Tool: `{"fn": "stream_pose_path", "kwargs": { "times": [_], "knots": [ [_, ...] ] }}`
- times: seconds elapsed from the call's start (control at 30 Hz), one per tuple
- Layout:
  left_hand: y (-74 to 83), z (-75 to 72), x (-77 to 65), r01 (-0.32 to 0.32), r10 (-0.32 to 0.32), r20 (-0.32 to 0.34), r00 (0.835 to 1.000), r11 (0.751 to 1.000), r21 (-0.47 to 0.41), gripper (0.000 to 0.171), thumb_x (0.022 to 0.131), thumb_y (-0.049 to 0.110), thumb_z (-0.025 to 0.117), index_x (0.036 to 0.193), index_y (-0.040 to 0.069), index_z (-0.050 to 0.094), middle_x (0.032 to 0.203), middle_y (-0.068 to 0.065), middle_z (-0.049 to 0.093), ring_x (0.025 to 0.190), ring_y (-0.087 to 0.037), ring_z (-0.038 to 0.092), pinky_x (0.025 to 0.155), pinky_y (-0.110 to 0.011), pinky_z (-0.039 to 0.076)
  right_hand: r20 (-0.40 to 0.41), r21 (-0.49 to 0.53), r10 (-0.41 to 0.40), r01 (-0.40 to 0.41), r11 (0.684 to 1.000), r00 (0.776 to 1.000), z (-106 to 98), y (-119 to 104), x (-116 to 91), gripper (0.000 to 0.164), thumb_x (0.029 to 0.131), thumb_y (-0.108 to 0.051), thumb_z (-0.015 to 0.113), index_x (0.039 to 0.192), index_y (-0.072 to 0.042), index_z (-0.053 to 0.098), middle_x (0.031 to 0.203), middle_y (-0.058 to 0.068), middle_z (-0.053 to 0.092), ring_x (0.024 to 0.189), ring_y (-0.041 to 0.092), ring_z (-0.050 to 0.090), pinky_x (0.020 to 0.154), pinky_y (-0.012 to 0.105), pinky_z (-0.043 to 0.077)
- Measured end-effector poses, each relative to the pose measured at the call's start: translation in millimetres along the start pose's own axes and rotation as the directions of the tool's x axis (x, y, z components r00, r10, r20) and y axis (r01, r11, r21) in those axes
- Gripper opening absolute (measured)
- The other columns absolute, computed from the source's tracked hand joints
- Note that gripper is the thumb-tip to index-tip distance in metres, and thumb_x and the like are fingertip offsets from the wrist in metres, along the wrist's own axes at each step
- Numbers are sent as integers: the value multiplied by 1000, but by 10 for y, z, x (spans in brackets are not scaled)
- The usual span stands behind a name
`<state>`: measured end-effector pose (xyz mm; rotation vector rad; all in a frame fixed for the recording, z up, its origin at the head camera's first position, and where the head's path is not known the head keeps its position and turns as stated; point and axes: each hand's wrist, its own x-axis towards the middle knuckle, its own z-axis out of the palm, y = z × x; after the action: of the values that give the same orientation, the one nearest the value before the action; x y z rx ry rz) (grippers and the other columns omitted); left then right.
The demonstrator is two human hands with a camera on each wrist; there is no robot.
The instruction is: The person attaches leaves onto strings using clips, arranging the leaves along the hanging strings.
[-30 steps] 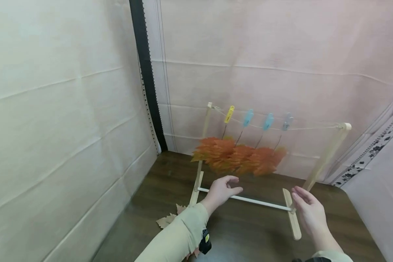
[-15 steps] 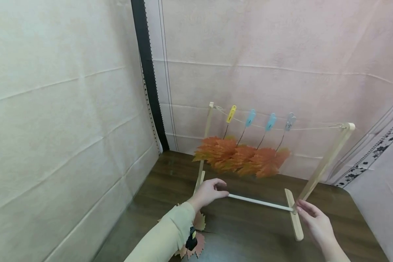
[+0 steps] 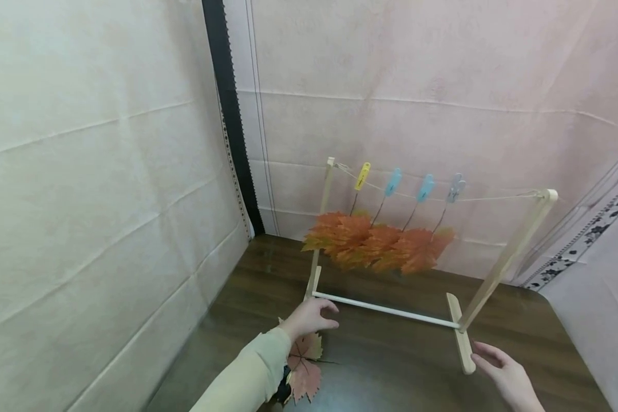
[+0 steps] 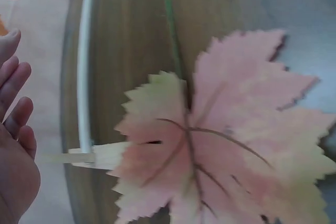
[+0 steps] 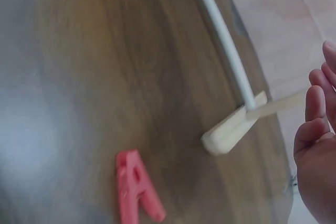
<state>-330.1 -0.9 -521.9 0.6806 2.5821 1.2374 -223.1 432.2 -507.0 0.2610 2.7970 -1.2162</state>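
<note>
A small wooden drying rack has an upright post [image 3: 510, 257] at each side and a white crossbar [image 3: 386, 308] low between them. Along its string [image 3: 494, 198], a yellow clothespin [image 3: 362, 176], two blue clothespins and a clear one [image 3: 455, 187] hold orange maple leaves [image 3: 376, 243] by their stems. My left hand [image 3: 309, 318] hovers near the crossbar's left end, fingers loosely bent and nothing in them. Below it lies a pink-and-yellow leaf [image 4: 226, 145]. My right hand [image 3: 506, 375] holds nothing, its fingertips close to the front end of the rack's right foot [image 3: 462, 343].
On the dark wooden table [image 3: 386, 360], a pink clothespin [image 5: 134, 187] lies in front of the rack, in the right wrist view. Pale cloth walls [image 3: 108, 171] rise at the left, back and right. A black strip [image 3: 232, 114] runs down the back left corner.
My left hand has moved left and down from the crossbar, uncovering more of the pink leaf. My right hand has gone from the right post's base down toward the foot's front end.
</note>
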Motion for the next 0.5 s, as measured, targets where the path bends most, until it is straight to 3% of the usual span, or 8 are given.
{"fn": "stream_pose_path", "kwargs": {
  "times": [0.13,0.3,0.37,0.5],
  "knots": [
    [-109,77,-49,-8,7,16,1000,998,70,24,82,26,73,103,16,68,103,8,63,99,-13,55,86,-33,44,8,-47,-8,9,999,1000,-2,130,-13,66,90,-44,59,133,4,47,125,21,56,108,22,57,84,41,47],
    [-242,182,-115,12,-15,56,998,999,51,23,82,23,73,101,11,68,96,4,63,91,-14,53,76,-29,45,78,-146,6,6,989,997,-23,257,-42,65,90,-42,59,131,7,46,123,28,55,112,49,48,83,55,44],
    [-302,221,-142,12,-16,73,997,998,55,22,81,22,74,100,10,68,94,2,64,88,-14,54,74,-28,45,121,-185,-4,27,982,993,-2,317,-48,61,90,-37,61,129,8,48,119,31,55,104,48,54,79,54,46],
    [-446,317,-200,2,-13,86,996,993,122,20,79,24,76,95,15,69,88,10,63,82,-8,53,72,-26,45,197,-200,-45,85,976,979,95,484,-52,55,84,-28,68,123,9,52,111,29,58,86,31,60,70,45,49]
  ]
}}
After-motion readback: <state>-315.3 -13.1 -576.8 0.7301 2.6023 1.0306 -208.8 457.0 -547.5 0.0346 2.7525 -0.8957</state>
